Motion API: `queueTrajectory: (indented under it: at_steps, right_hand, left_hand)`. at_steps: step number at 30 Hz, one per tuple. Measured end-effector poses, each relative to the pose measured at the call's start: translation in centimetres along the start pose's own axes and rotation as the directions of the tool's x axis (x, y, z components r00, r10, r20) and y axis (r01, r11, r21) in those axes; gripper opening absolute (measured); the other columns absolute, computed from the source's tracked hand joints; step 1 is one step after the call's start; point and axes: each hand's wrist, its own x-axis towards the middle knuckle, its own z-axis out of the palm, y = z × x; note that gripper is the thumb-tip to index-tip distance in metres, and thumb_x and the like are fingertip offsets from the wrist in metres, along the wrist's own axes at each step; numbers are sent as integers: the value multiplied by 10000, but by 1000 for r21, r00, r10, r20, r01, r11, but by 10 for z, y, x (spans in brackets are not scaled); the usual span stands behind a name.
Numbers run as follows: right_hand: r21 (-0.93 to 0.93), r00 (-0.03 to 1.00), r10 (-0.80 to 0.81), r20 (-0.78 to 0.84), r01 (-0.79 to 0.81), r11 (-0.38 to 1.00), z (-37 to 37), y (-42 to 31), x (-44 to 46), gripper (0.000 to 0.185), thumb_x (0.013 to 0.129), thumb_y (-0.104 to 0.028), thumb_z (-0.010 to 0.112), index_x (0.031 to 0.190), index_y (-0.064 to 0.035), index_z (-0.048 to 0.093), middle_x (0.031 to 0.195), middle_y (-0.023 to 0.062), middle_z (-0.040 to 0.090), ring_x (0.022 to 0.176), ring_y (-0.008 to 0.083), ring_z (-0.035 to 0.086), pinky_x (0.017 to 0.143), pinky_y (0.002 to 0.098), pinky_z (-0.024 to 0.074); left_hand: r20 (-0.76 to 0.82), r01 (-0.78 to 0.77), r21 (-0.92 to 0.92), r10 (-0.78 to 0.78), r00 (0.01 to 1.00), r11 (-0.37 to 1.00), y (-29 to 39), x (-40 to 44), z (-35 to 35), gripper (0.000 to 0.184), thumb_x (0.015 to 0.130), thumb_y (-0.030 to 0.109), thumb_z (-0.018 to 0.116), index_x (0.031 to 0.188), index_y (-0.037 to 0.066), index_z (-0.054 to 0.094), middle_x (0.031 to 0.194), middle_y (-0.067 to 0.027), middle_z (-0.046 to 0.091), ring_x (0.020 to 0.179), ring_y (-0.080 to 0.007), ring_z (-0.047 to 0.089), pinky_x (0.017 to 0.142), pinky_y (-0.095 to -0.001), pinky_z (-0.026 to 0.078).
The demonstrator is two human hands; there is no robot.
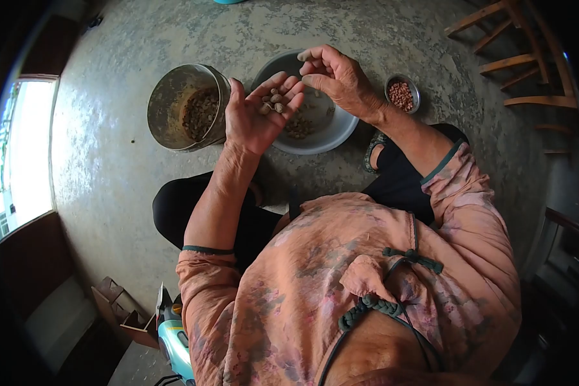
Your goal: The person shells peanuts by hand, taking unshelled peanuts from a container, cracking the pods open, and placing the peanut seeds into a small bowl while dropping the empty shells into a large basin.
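Observation:
Palm up, my left hand point(258, 119) holds several unshelled peanuts point(274, 101) on its slightly cupped fingers, between the bucket and the basin. My right hand point(334, 76) is raised over the basin's far part, a little right of the left fingertips. Its fingers are curled with thumb and index finger apart, and nothing shows between them. Below both hands is a wide grey basin point(338, 134) with pieces of shell or peanuts point(299, 127) at its bottom, partly hidden by the hands.
A metal bucket point(164, 112) with shells point(201, 114) stands left of the basin. At the right is a small bowl of reddish peanut kernels point(401, 96). Wooden chair legs point(508, 63) are at the upper right, and a teal and white object point(174, 338) is at the lower left.

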Motion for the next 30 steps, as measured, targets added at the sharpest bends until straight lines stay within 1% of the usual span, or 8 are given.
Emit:
queueTrajectory:
  at_steps: [7, 10, 13, 17, 20, 22, 27, 30]
  right_hand:
    - [-428, 954, -299, -7, 267, 864, -14, -8, -9, 140, 773, -99, 653, 892, -37, 612, 820, 63, 592, 763, 212, 617, 678, 299, 492]
    - [-371, 972, -206, 115, 235, 898, -15, -7, -13, 152, 740, -93, 661, 887, -62, 639, 819, 59, 589, 776, 224, 613, 676, 313, 496]
    - [-525, 936, -312, 162, 349, 776, -11, 2, -16, 183, 718, -73, 655, 901, -85, 655, 830, 62, 593, 799, 230, 610, 669, 332, 497]
    - [-583, 956, -217, 199, 294, 757, -15, 7, -19, 188, 709, -46, 633, 894, -77, 646, 846, 71, 594, 809, 248, 609, 678, 345, 498]
    - [-450, 981, -142, 129, 186, 873, -20, 8, -19, 158, 732, -35, 621, 889, -47, 629, 841, 69, 606, 788, 213, 619, 688, 314, 499]
    - [-166, 996, 38, 85, -23, 986, -25, 1, -18, 125, 759, -34, 611, 883, -24, 618, 834, 63, 617, 782, 171, 616, 697, 287, 496]
    - [311, 962, 256, 96, -273, 910, -33, -3, -15, 94, 799, -7, 605, 889, 21, 610, 812, 59, 631, 713, 110, 606, 685, 234, 501]
    - [374, 942, 290, 169, -334, 865, -35, -5, -15, 103, 803, 11, 597, 903, 37, 605, 810, 72, 630, 681, 112, 605, 670, 236, 509]
  left_hand:
    - [-41, 70, 27, -68, 997, 997, -16, 18, 5, 846, 878, 644, 218, 1204, -111, 417, 1186, -238, 476, 1124, -340, 470, 1000, -478, 363]
    - [-48, 124, 50, -122, 991, 991, -22, 25, 7, 831, 886, 632, 231, 1230, -105, 404, 1193, -216, 480, 1131, -322, 465, 1007, -472, 338]
    - [-110, 175, 92, -164, 980, 980, -30, 27, 17, 803, 894, 620, 246, 1236, -86, 417, 1181, -190, 497, 1137, -304, 462, 1014, -468, 308]
    - [-127, 212, 88, -200, 972, 973, -36, 30, 21, 785, 901, 606, 247, 1227, -84, 427, 1177, -185, 503, 1140, -298, 460, 1019, -473, 300]
    - [-66, 217, 89, -211, 975, 972, -35, 35, 11, 683, 921, 541, 304, 1186, -67, 463, 1143, -168, 521, 1103, -282, 488, 976, -446, 361]
    - [-45, 200, 136, -196, 980, 970, -35, 39, 0, 562, 931, 461, 373, 1140, -47, 494, 1095, -146, 542, 1041, -259, 523, 902, -401, 424]
    - [-3, 174, 325, -183, 983, 930, -37, 42, -10, 255, 907, 228, 530, 1030, 5, 541, 937, -84, 587, 827, -180, 587, 633, -260, 488]
    - [40, 199, 351, -227, 973, 915, -36, 38, -4, 230, 894, 197, 546, 1026, 10, 543, 891, -72, 592, 766, -162, 582, 570, -247, 456]
